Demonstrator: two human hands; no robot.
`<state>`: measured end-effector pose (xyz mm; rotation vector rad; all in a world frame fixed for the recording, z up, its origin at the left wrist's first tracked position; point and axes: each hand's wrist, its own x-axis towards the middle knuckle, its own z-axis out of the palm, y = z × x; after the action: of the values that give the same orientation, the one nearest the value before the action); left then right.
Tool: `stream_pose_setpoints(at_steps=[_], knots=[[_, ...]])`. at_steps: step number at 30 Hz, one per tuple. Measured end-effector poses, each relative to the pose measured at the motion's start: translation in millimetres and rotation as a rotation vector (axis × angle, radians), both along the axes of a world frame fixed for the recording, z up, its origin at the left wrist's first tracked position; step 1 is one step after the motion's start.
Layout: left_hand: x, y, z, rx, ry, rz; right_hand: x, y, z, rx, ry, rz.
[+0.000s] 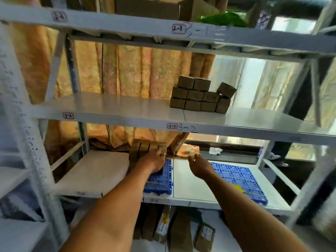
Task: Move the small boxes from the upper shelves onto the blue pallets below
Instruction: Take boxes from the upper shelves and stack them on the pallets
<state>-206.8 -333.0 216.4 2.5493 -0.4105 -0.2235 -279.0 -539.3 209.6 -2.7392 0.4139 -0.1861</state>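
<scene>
Here the left hand (154,158) clamps a row of small boxes (147,149) on the left blue pallet (161,184); the right hand (198,165) hangs open, empty. More boxes (198,96) wait on the upper shelf (109,104). They look light and stiff; gripping opposite side faces should suit.

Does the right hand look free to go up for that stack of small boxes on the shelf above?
Probably yes. The right hand is open and empty, the small boxes sit near the shelf's open front, and nothing blocks the way.

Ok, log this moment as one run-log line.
left hand: on boxes at left blue pallet | right hand: open, empty | box stack: upper shelf | right blue pallet: bare
</scene>
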Motion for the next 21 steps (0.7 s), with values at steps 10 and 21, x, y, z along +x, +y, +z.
stream_pose_setpoints(at_steps=[10, 21], knots=[[-150.3, -111.0, 89.5, -0.164, -0.205, -0.177, -118.0, -53.3, 84.3, 0.004, -0.164, 0.029], [-98.1, -177.3, 141.5, -0.341, -0.232, -0.141, -68.9, -118.6, 130.9, 0.171, -0.355, -0.057]])
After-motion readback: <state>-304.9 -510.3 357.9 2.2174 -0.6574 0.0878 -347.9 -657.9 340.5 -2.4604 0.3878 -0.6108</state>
